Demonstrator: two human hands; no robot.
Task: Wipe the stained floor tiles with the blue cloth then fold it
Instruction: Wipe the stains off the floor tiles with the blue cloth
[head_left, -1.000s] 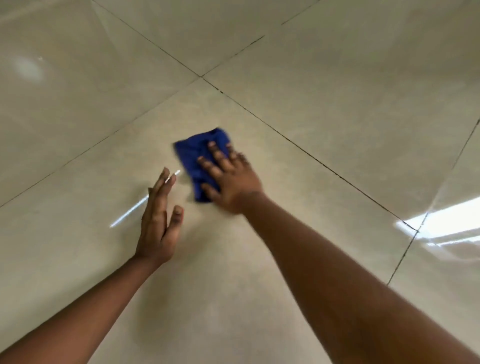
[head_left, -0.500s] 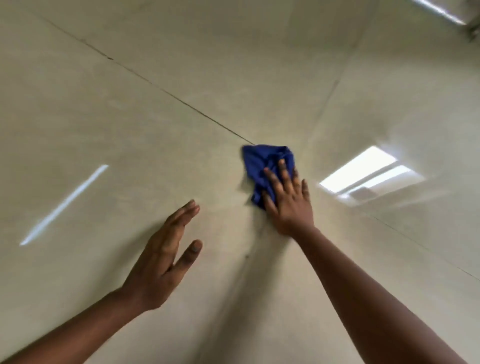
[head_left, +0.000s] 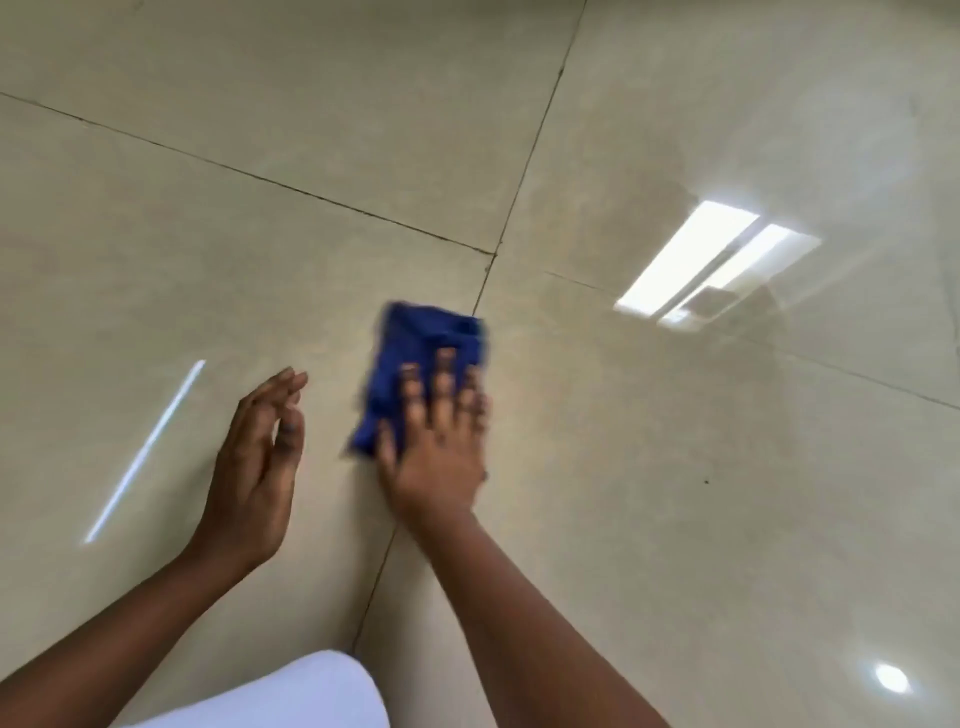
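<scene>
Both your hands are flat-open: right hand (head_left: 441, 457) presses the blue cloth (head_left: 415, 353) onto floor tiles (head_left: 675, 467), left hand (head_left: 254, 467) beside it holds nothing.

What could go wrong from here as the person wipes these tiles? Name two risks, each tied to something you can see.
1. The right hand presses the blue cloth with flat fingers only, so the bunched cloth could slip out or roll up and wipe unevenly.
2. The tiles are glossy with bright reflections, so faint stains may be missed, such as the small dark speck off to the right.
</scene>
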